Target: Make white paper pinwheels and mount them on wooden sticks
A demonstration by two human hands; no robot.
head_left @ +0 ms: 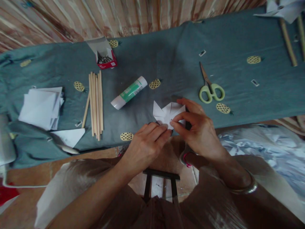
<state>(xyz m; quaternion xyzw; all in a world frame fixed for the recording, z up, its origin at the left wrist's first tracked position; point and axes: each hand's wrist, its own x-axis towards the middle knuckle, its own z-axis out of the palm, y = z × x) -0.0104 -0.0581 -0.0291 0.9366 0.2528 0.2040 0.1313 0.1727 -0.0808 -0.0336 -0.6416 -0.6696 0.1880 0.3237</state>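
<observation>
A white paper pinwheel [164, 115] with folded, pointed blades is held at the front edge of the cloth-covered table. My left hand [149, 140] grips its lower left side, fingers curled over and partly hiding the paper. From the right, my right hand [197, 124] pinches with thumb and forefinger close to the paper's middle, the other fingers behind a blade. Something tiny may sit in that pinch, but it is too small to name. Scissors [209, 86] with light green handles lie beyond my right hand. A glue stick [130, 92] with a green label lies beyond my left.
Several wooden sticks [96, 105] lie left of the glue stick. Behind them stands an open red box [107, 62] of small metal pieces. A stack of white paper [40, 106] is at far left. Another pinwheel [284, 11] and sticks lie at far right. A dark stool [162, 175] stands below.
</observation>
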